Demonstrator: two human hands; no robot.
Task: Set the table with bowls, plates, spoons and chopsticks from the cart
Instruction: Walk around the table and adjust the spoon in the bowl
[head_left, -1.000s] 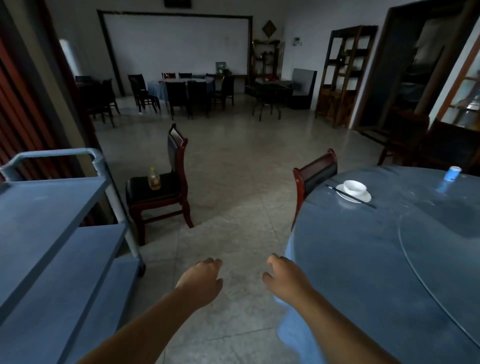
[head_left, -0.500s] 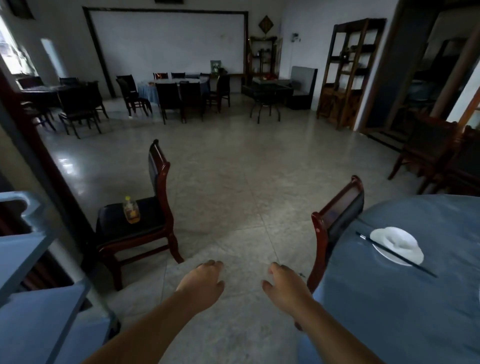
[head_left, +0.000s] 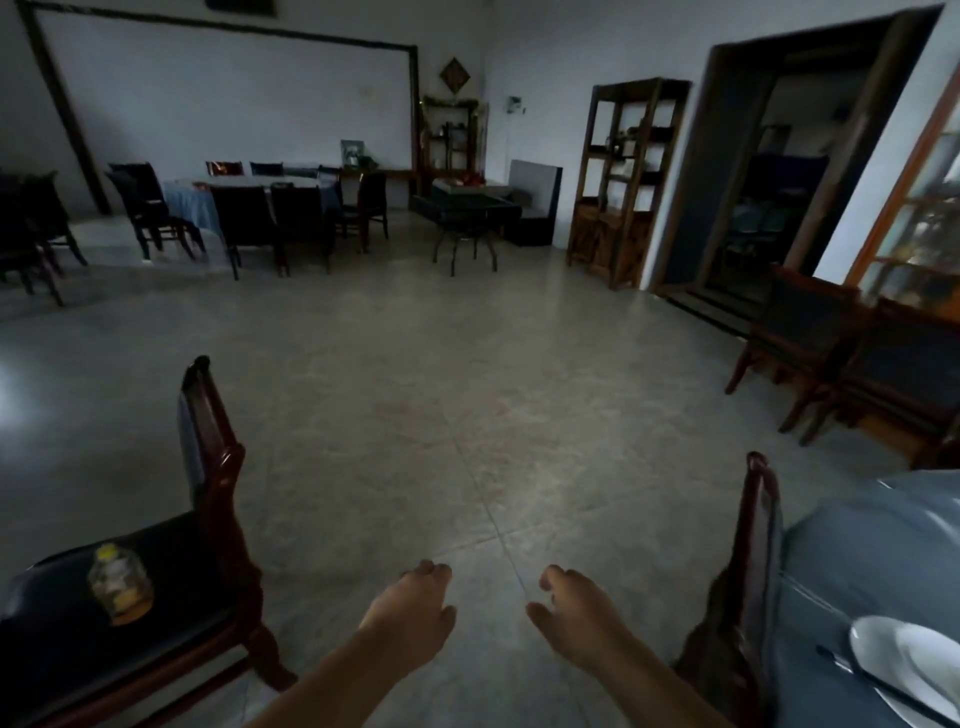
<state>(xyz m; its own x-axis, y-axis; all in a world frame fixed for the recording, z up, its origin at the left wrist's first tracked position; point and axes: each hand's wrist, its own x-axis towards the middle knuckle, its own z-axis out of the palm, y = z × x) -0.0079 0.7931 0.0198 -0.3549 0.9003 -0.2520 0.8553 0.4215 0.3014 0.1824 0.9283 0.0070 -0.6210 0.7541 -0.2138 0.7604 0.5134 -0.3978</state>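
Neither hand holds anything: the left hand (head_left: 411, 618) and the right hand (head_left: 577, 621) reach forward side by side, palms down and fingers loosely curled, over the tiled floor (head_left: 467, 426) to the left of the blue-clothed table (head_left: 862, 556). The right hand is the nearer of the two to the table, though still apart from it. On the table's near edge lies a white plate (head_left: 906, 657), with dark chopsticks (head_left: 862, 678) laid across its left rim; blur hides whether a bowl sits on the plate. A red-framed chair (head_left: 756, 551) stands against the table's left side, its back toward the hands. Well left of the table stands a second chair (head_left: 208, 452) — a small bottle (head_left: 120, 584) of yellowish liquid stands upright on its dark seat.
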